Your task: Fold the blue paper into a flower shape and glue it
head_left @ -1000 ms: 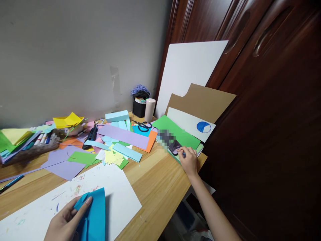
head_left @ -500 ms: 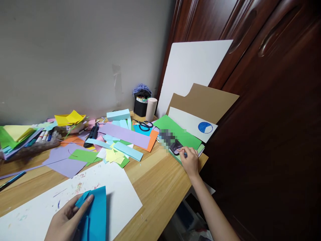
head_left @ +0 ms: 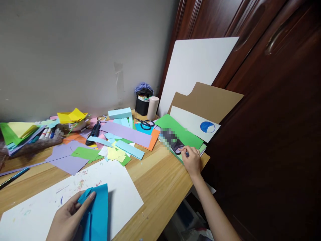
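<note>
My left hand (head_left: 69, 214) pinches a folded sheet of blue paper (head_left: 99, 211) between thumb and fingers, above a white sheet (head_left: 125, 197) with paint and ink marks. Creases and a folded flap show along the paper's left side; its lower part leaves the view. My right hand (head_left: 192, 160) is at the near end of a phone (head_left: 177, 146), its fingers curled together. A small dark blue tip pokes out between them; the rest of that thing is hidden. The phone, partly pixelated, lies on a stack topped with green paper (head_left: 183, 130).
Coloured paper scraps (head_left: 116, 154), black-handled scissors (head_left: 146, 125) and a dark stapler-like tool (head_left: 93, 134) cover the back. A marker holder (head_left: 142, 106) and pale cylinder (head_left: 152, 108) stand by the wall. Boards (head_left: 200, 60) lean against the wooden cabinet (head_left: 271, 134). A pen (head_left: 13, 178) lies left.
The view has shifted slightly, so everything sits a little further right. Both hands keep nearly the same pose; the blue paper stays in my left hand and my right hand stays by the phone.
</note>
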`<state>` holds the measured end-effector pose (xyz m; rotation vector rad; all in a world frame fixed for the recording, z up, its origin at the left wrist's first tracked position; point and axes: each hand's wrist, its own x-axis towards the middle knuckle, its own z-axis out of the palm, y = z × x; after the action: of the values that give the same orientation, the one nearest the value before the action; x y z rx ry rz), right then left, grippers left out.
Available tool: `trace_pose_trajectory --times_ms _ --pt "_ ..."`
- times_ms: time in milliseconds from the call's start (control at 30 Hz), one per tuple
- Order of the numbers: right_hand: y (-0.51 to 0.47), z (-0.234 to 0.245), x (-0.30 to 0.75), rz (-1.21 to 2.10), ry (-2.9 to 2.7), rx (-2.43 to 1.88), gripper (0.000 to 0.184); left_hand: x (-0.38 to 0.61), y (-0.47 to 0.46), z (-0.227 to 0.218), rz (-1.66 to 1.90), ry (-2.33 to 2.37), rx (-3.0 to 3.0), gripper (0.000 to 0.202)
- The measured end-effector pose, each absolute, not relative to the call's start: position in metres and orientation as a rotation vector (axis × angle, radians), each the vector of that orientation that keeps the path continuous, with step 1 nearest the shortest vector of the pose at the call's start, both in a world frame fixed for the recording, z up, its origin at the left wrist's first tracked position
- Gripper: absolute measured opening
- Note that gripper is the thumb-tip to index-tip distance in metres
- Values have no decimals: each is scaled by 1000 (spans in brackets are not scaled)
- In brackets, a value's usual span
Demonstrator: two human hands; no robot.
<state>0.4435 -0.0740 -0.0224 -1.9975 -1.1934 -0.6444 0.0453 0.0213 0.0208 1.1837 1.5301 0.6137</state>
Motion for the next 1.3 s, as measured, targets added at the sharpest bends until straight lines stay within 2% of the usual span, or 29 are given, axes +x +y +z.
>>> trace_pose_trajectory --times_ms 1100,1300 --pt "-73 -22 443 -660 -1197 -1992 17 46 20 23 630 1505 1208 59" --pt "-73 -24 445 -649 -1200 -1982 17 43 21 17 595 1513 1196 63"
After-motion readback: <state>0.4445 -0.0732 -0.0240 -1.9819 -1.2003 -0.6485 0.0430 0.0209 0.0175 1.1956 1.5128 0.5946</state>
